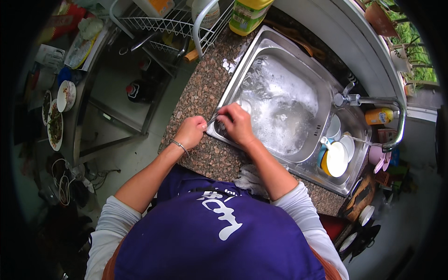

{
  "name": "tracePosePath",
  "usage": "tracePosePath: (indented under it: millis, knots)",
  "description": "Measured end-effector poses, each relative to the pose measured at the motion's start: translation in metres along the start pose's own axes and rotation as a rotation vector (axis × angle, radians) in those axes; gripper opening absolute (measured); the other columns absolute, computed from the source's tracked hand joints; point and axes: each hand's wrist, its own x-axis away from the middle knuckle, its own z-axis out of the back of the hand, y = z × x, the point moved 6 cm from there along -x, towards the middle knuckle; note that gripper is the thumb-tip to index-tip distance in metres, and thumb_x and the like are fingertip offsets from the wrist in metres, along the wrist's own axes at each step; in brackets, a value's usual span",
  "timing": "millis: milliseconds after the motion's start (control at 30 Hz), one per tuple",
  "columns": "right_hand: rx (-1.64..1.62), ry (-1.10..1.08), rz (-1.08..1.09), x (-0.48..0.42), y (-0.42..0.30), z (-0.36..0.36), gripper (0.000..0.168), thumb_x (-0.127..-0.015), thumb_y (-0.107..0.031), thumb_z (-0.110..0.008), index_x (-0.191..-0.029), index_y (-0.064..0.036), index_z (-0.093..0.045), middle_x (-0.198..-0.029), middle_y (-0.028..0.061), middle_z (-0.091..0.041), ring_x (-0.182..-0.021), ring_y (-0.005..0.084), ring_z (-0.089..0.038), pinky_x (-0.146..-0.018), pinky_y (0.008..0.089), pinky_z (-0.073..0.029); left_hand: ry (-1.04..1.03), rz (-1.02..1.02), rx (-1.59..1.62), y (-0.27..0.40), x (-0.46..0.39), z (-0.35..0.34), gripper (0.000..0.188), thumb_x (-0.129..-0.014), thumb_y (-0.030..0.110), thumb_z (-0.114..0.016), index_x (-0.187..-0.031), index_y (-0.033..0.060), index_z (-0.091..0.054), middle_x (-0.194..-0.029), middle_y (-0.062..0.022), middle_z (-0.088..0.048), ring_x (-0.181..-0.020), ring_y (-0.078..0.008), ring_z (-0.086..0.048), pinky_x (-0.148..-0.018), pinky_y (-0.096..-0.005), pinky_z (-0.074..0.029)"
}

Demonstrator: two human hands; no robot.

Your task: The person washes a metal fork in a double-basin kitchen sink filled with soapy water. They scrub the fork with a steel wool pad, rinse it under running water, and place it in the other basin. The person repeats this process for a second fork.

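My left hand is curled above the near-left corner of the steel sink, a bracelet at its wrist. My right hand reaches over the same corner, its fingers bent close to my left thumb. Between both hands runs a thin greyish object, small and partly covered by the fingers; its kind is unclear. Soapy water with white foam fills the large basin. A white round dish shows partly in the water beside my right hand.
The small basin holds a white spoon, a white bowl and other dishes under the running faucet. A grey cloth lies at the edge of the granite counter. Beyond are a yellow jug and a wire rack.
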Motion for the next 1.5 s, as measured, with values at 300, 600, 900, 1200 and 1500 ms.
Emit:
tracePosePath:
  millis: [300, 600, 900, 1200, 1500]
  knots:
    - [-0.371, -0.001, -0.346, 0.008, 0.015, 0.032, 0.019, -0.074, -0.008, -0.066, -0.092, -0.003, -0.062, -0.076, 0.0037, -0.059, -0.071, 0.0119, -0.056, -0.067, 0.0250, -0.046, -0.259, 0.407, 0.515, 0.024, 0.029, 0.008, 0.012, -0.089, 0.012, -0.045, -0.085, 0.0058, -0.054, -0.057, 0.0021, -0.044, -0.043, -0.0060, -0.038, -0.037, -0.0211, -0.029]
    - [0.103, 0.124, -0.079, -0.013, 0.010, 0.014, 0.007, -0.071, -0.010, -0.066, -0.077, -0.008, -0.063, -0.071, 0.0100, -0.054, -0.069, 0.0283, -0.055, -0.060, 0.0369, -0.045, 0.083, 0.057, -0.035, 0.006, 0.019, 0.007, 0.010, -0.080, 0.011, -0.055, -0.083, 0.0027, -0.060, -0.069, -0.0122, -0.060, -0.064, -0.0229, -0.058, -0.061, -0.0338, -0.044]
    - [0.298, 0.025, 0.331, 0.004, -0.021, -0.004, 0.012, -0.069, -0.008, -0.061, -0.079, -0.012, -0.064, -0.071, 0.0062, -0.050, -0.068, 0.0255, -0.051, -0.059, 0.0352, -0.039, 0.086, 0.098, 0.310, -0.009, 0.018, -0.006, 0.007, -0.086, 0.004, -0.049, -0.085, 0.0023, -0.055, -0.062, 0.0019, -0.049, -0.051, -0.0042, -0.041, -0.044, -0.0198, -0.032]
    - [0.275, -0.077, 0.280, 0.014, -0.010, -0.001, 0.010, -0.068, -0.008, -0.061, -0.077, -0.010, -0.064, -0.067, 0.0069, -0.050, -0.067, 0.0265, -0.052, -0.059, 0.0369, -0.041, -0.034, 0.320, 0.434, 0.017, 0.025, 0.002, 0.011, -0.089, 0.011, -0.047, -0.084, 0.0055, -0.054, -0.056, 0.0033, -0.043, -0.041, -0.0038, -0.032, -0.035, -0.0202, -0.023]
    - [0.226, -0.015, 0.256, 0.008, -0.022, -0.006, 0.016, -0.070, -0.005, -0.061, -0.085, -0.009, -0.062, -0.075, 0.0082, -0.053, -0.070, 0.0268, -0.053, -0.064, 0.0372, -0.043, -0.024, 0.309, 0.369, 0.010, 0.022, 0.002, 0.010, -0.087, 0.010, -0.049, -0.082, 0.0036, -0.056, -0.057, 0.0025, -0.046, -0.045, -0.0046, -0.037, -0.039, -0.0209, -0.028]
